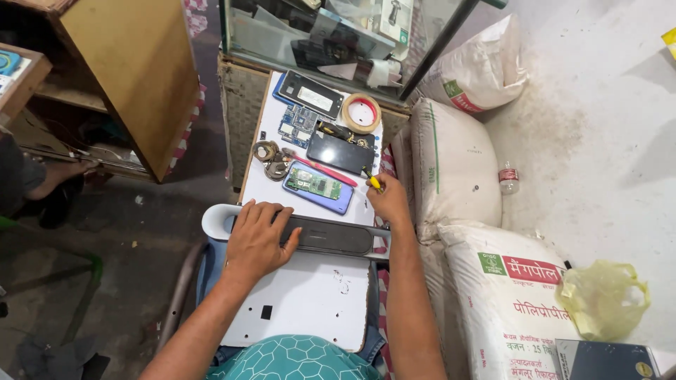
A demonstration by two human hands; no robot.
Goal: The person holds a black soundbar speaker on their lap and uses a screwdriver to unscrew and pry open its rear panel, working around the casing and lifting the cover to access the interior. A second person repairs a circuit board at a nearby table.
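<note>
My left hand lies flat with fingers spread on a long dark grey bar-shaped device that rests across a white board on my lap. My right hand is closed around a small yellow-handled screwdriver at the board's right edge. Just ahead lies an opened blue phone with a green circuit board showing. A pink tool lies beside it, with a black phone beyond.
Further up the white board sit a blue circuit board, another black phone, a tape roll and metal parts. A glass cabinet stands ahead. White sacks are stacked at right, with a yellow bag. A wooden cabinet stands left.
</note>
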